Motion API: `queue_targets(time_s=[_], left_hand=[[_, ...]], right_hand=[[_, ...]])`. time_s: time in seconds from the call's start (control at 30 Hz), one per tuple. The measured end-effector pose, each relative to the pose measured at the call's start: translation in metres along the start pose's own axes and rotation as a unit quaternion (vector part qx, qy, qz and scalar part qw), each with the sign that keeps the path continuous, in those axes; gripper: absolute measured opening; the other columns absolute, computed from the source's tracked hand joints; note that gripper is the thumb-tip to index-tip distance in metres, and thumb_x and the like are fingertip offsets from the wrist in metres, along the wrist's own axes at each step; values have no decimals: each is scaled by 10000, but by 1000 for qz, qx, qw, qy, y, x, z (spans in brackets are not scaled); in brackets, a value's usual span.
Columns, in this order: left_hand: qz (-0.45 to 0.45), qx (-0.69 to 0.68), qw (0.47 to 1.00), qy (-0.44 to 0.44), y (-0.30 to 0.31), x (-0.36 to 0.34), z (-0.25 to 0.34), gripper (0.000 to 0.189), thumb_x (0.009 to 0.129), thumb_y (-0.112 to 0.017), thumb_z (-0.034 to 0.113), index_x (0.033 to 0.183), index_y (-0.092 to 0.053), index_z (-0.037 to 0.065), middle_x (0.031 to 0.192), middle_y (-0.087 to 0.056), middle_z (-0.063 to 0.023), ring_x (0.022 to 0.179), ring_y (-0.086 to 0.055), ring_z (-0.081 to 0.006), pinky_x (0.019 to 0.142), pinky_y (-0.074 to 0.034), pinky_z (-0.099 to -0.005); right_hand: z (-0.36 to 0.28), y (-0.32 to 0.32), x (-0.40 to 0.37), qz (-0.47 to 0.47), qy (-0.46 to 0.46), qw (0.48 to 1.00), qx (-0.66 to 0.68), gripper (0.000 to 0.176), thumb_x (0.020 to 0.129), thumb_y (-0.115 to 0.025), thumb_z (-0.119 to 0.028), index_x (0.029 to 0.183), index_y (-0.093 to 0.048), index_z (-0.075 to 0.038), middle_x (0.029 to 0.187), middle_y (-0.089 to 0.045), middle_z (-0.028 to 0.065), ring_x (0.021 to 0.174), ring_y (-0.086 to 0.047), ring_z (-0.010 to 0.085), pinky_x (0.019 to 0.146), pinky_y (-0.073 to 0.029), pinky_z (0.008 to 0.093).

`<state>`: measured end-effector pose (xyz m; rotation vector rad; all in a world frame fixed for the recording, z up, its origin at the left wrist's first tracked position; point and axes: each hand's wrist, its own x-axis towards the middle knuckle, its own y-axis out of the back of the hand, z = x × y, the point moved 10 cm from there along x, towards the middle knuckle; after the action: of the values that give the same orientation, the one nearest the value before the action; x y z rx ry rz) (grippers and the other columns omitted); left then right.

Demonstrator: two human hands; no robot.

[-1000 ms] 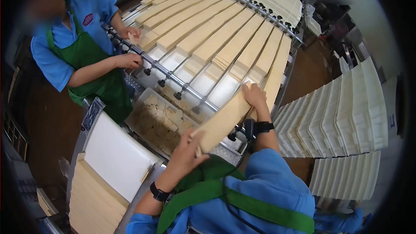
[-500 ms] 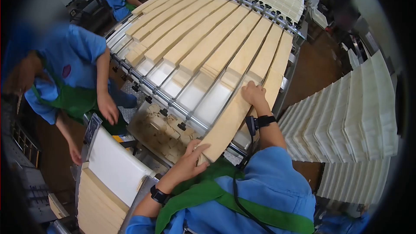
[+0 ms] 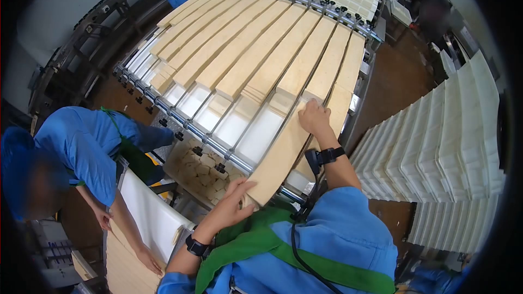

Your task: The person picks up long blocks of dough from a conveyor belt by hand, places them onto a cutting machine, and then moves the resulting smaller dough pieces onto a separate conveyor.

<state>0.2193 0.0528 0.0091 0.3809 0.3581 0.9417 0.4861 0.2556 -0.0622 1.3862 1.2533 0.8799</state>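
A long pale-yellow stack of thin sheets (image 3: 278,163) lies slanting in front of me, over the near edge of a laned feed table (image 3: 248,136). My left hand (image 3: 229,207) grips its near end, thumb on top and fingers around the end. At the far end, my right hand (image 3: 316,117) is closed over the stack, its fingers bent at the end of another stack (image 3: 321,79) in the lane ahead. More such long stacks (image 3: 250,49) lie side by side in the lanes, with shorter pieces (image 3: 280,102) at some near ends.
A co-worker (image 3: 81,136) bends over at the left, both hands on pale sheets (image 3: 128,261) beside a white belt (image 3: 147,207). Below the table's metal rail (image 3: 185,122) is a bin of broken pieces (image 3: 199,171). Tall stacked white trays (image 3: 436,141) stand at the right.
The co-worker at the left has bent down and brought both hands onto the pale sheets. My hands keep their grip on the long stack, which has barely moved while the view shifted.
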Motion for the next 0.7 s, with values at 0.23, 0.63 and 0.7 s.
queue_targets(time_s=[0.23, 0.63, 0.7], left_hand=[[-8, -18, 999, -25, -10, 25, 5, 536, 815, -613, 132, 1314, -421, 95, 1334, -325, -205, 1210, -410, -347, 968, -378, -351], [35, -93, 992, -76, -4, 37, -34, 614, 758, -524, -24, 1345, -368, 67, 1361, -307, -175, 1273, -327, -295, 1055, -274, -350], [64, -192, 978, -44, 11, 27, -55, 637, 733, -504, -48, 1345, -364, 59, 1340, -333, -174, 1267, -334, -286, 1061, -275, -373]], right_hand=[[-6, 26, -11, 191, 47, 980, -31, 421, 821, -522, -252, 1186, -523, -42, 1135, -527, 151, 1110, -448, 303, 920, -288, 506], [-125, 34, -226, 146, 481, 852, 149, 355, 735, -625, -145, 1088, -589, -153, 1273, -491, 108, 1177, -438, 278, 907, -285, 445], [-123, 37, -223, 126, 453, 873, 129, 350, 732, -604, -113, 1077, -608, -171, 1324, -458, 76, 1198, -420, 267, 908, -287, 449]])
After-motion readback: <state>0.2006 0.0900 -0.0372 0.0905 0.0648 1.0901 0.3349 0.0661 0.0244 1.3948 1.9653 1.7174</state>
